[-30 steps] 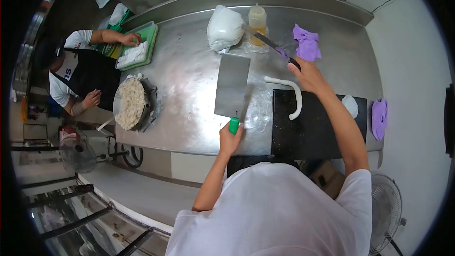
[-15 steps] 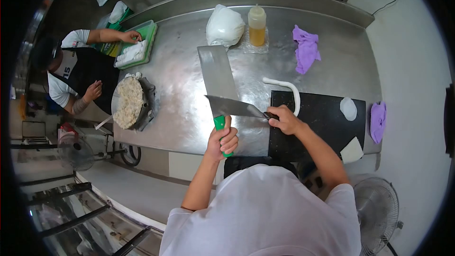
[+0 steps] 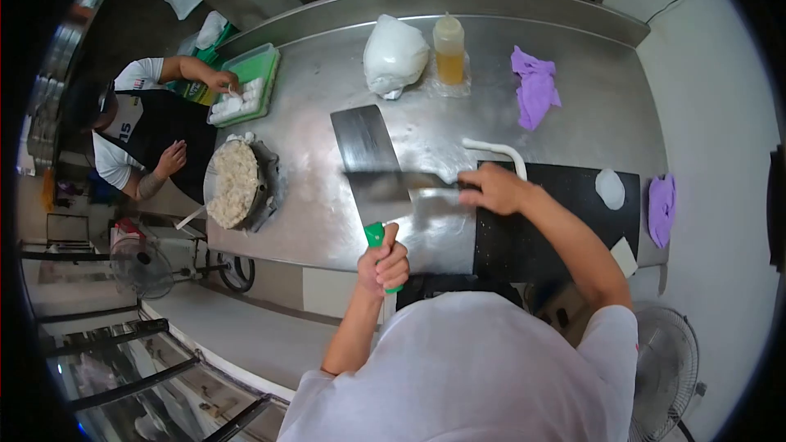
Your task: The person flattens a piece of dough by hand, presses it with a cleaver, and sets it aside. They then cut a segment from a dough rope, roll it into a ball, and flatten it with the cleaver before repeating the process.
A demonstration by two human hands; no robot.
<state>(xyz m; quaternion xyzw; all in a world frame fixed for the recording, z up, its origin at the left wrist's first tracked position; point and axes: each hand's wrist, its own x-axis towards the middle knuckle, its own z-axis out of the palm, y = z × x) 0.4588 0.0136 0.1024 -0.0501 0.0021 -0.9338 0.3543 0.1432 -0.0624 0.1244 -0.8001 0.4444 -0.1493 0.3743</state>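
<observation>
My left hand [image 3: 383,265] is wrapped round the green handle of a cleaver with a long, broad blade [image 3: 366,143] that points away over the steel table. A second knife, its blade [image 3: 378,186] smeared by motion, lies across that blade in this view, with my right hand [image 3: 497,188] closed on its handle. Close behind my right hand, a white dough rope [image 3: 498,148] runs down to the edge of a black board [image 3: 540,233]. On the board's right side rests a flat round of dough [image 3: 609,189].
A white bag [image 3: 395,57], a bottle of yellow liquid [image 3: 449,51] and purple cloths [image 3: 536,90] [image 3: 661,210] lie around the steel table. At the left, a co-worker [image 3: 160,127] reaches into a green tray [image 3: 266,86] beside a bowl of pale filling [image 3: 233,184]. A white scraper-like piece [image 3: 624,258] overlaps the board's corner.
The right-hand knife has swung along the cleaver's blade and now blurs. The cleaver's face has turned and looks darker. The co-worker's hand has moved over the tray's contents.
</observation>
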